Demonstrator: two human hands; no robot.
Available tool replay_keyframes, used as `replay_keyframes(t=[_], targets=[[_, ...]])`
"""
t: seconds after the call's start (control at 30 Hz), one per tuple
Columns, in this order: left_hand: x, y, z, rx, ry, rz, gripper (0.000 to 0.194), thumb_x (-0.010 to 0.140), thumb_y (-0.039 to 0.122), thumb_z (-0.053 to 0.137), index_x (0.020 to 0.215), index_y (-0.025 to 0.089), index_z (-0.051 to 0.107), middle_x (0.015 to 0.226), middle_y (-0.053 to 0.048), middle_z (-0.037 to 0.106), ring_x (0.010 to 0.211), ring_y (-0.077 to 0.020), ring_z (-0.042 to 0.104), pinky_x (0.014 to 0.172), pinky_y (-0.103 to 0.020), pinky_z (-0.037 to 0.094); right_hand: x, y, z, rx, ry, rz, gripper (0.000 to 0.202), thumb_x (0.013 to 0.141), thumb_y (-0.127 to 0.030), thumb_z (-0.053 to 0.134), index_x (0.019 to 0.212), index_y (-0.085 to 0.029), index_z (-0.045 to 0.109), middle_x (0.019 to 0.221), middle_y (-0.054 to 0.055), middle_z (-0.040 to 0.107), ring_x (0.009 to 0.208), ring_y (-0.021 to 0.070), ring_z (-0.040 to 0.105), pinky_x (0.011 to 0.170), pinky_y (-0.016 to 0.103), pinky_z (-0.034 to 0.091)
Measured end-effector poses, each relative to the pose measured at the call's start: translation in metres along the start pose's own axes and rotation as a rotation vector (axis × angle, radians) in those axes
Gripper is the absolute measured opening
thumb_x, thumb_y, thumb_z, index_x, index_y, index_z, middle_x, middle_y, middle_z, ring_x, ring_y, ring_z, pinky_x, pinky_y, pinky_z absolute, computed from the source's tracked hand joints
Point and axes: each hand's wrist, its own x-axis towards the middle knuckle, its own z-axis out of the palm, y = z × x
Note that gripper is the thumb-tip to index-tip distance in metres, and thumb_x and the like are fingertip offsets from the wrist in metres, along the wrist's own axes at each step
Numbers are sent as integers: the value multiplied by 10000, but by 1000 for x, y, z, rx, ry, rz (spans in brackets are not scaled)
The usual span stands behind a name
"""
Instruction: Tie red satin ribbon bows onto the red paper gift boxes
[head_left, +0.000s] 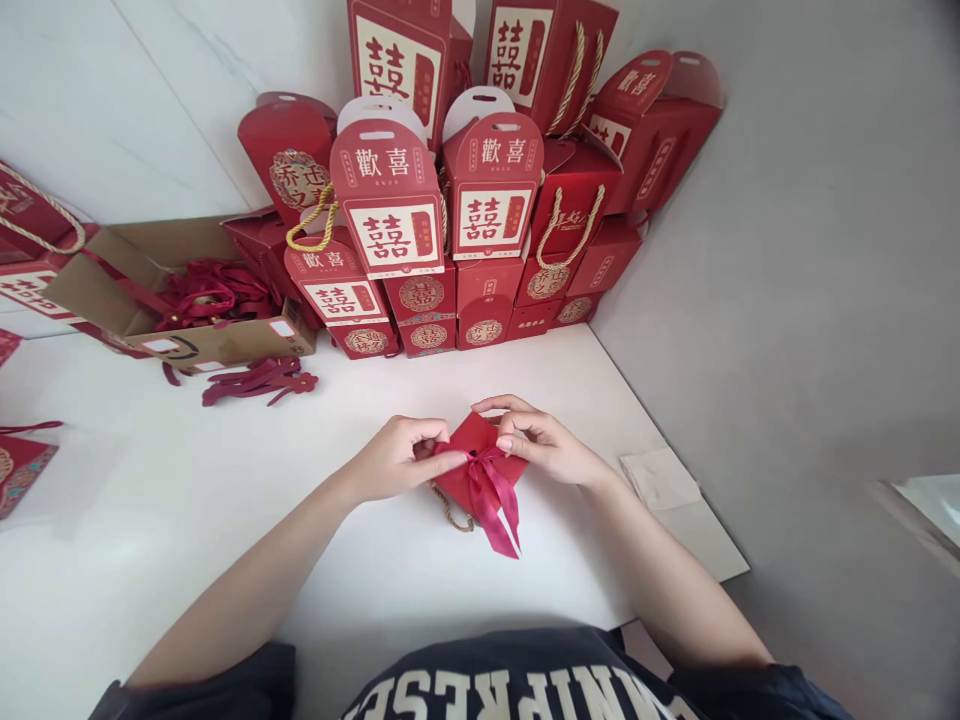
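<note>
A small red gift box [453,487] rests on the white table in front of me, with a twisted gold cord handle [452,510] hanging at its lower left. Across its top runs a crimson satin ribbon [495,505], gathered in a bow or knot, its two tails draped toward me. My left hand [397,455] pinches the ribbon at the left of the knot, thumb lying along it. On the opposite side my right hand [547,440] has thumb and fingers closed on the ribbon near the box's right corner. The fingers partly hide the loops.
Stacked red gift boxes [390,240] stand along the back wall. At the back left is an open cardboard box [247,345] full of dark red ribbons, with more ribbons [259,382] lying before it. A white folded tissue [660,480] lies near the right table edge.
</note>
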Motion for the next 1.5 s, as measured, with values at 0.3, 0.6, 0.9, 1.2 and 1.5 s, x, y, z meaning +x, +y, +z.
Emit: replay_keyframes(t=[0.3,0.6,0.9,1.2,1.5], targets=[[3,-15,0,-195,-17,75,389,916,373,523,624,158,383,600,47,309,560,-73,282,528,-233,231,-2,3,-3,-68,31,-65,262,936,-326,552,715,-188,534,1069,60,481,1216,205,469,1050,376,373],[7,-20,0,-199,42,103,379,914,371,522,625,157,401,604,43,313,555,-74,300,524,-235,244,0,18,-4,83,115,-72,272,929,-367,554,715,-201,565,989,53,474,1205,219,468,1039,384,381],[7,-16,1,-216,88,94,417,907,378,536,603,159,353,600,48,291,553,-69,278,524,-233,227,2,17,-5,78,214,38,240,931,-432,524,889,-216,621,1168,65,539,1150,220,534,1001,388,419],[5,-4,-2,-201,84,48,405,898,440,537,630,150,448,592,45,345,559,-77,314,530,-228,251,-35,-44,29,-817,105,-303,363,875,-158,539,1222,-258,577,1251,102,544,1237,260,469,1093,537,310],[9,5,10,-17,218,-1,463,810,481,632,577,159,396,539,57,345,527,-73,313,495,-212,251,-37,-50,59,-1139,59,-378,326,939,-129,490,1233,-237,578,1238,84,642,1159,241,549,1057,497,333]])
